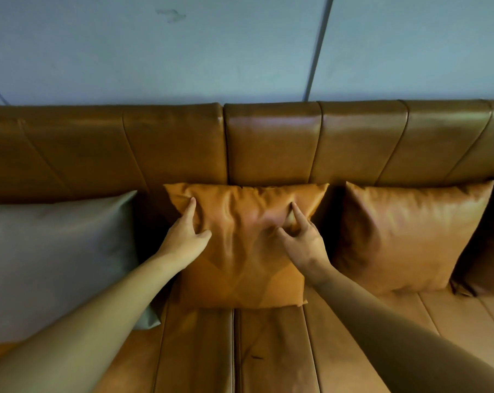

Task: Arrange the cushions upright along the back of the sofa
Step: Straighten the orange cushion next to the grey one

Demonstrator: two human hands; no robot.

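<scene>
An orange cushion stands upright against the middle of the brown leather sofa back. My left hand presses on its upper left face, fingers spread and digging into the cover. My right hand pinches the cover near its upper right, thumb and fingers closed on a fold. A grey cushion leans against the back at the left. A lighter orange cushion stands upright at the right.
The sofa seat runs across the foreground below the cushions. Another brown cushion shows partly at the far right edge. A pale blue wall rises behind the sofa back.
</scene>
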